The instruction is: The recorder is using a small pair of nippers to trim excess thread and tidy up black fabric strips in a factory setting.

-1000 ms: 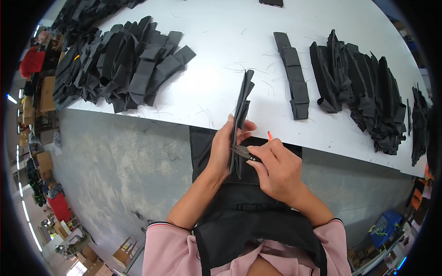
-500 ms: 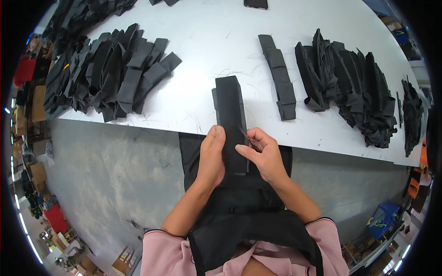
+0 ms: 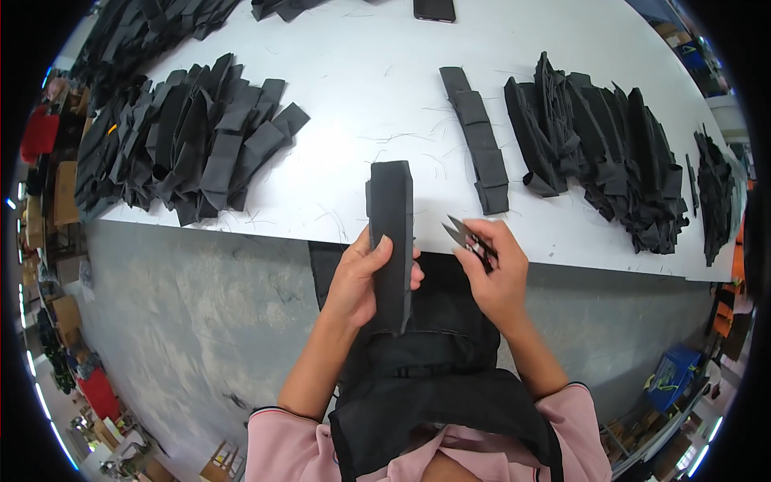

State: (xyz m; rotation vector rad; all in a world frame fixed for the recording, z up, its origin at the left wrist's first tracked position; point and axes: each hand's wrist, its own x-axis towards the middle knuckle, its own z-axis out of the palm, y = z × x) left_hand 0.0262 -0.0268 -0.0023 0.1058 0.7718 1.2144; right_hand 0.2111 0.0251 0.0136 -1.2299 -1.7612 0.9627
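My left hand (image 3: 359, 277) is closed round a folded black fabric strip (image 3: 391, 225), thumb on top and fingertips showing past its right edge. The strip points away from me, its far end over the table's near edge. In my right hand (image 3: 499, 269) is a pair of thread snips (image 3: 469, 238), blades parted and aimed up and left, apart from the strip. A separate black strip with sewn segments (image 3: 475, 132) lies flat on the table beyond my right hand. Loose thread ends are scattered round it.
The white table (image 3: 345, 104) carries a heap of black strips (image 3: 193, 136) at left and another pile (image 3: 602, 153) at right. A dark phone (image 3: 434, 9) lies at the far edge. A blue crate (image 3: 673, 376) stands low at the right.
My right hand has drawn away from the strip to the right, and the snips now show with parted blades. The strip has come slightly nearer me, with my left fingers now wrapped under it.
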